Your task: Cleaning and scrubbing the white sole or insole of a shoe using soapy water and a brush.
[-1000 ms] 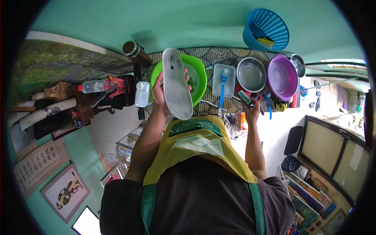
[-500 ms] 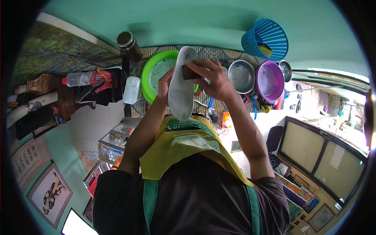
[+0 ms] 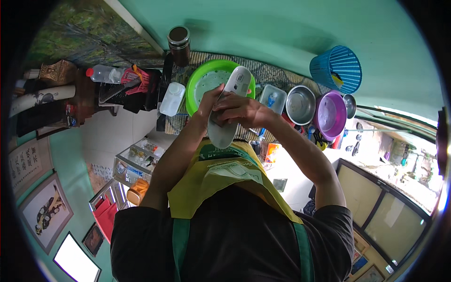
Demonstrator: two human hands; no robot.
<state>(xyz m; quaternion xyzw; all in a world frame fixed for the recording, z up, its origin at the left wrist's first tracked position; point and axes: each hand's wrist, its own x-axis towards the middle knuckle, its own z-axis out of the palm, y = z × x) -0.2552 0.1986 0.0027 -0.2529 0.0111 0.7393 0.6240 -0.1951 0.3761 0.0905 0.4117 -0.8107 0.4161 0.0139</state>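
Observation:
My left hand (image 3: pixel 209 102) grips the left edge of a long, white, sole-shaped piece (image 3: pixel 240 77) with dark print near its upper end. My right hand (image 3: pixel 240 111) lies across the middle of that piece with its fingers curled. Under those fingers is a small dark brown pad, now almost hidden by the hand. The piece is tilted and held in front of a bright green basin (image 3: pixel 191 89) with sudsy water in it. Both hands are above the near side of the basin.
Right of the basin stand a clear plastic tub (image 3: pixel 278 96), a steel bowl (image 3: pixel 300 105), a purple basin (image 3: pixel 331 115) and a blue basket (image 3: pixel 345 70). To the left are a white jug (image 3: pixel 172 99) and a brown flask (image 3: pixel 179 44). A patterned cloth (image 3: pixel 202 57) covers the table.
My right hand has moved down and left over the white piece, covering the pad. The piece leans more to the right at its top. The whole view has turned slightly.

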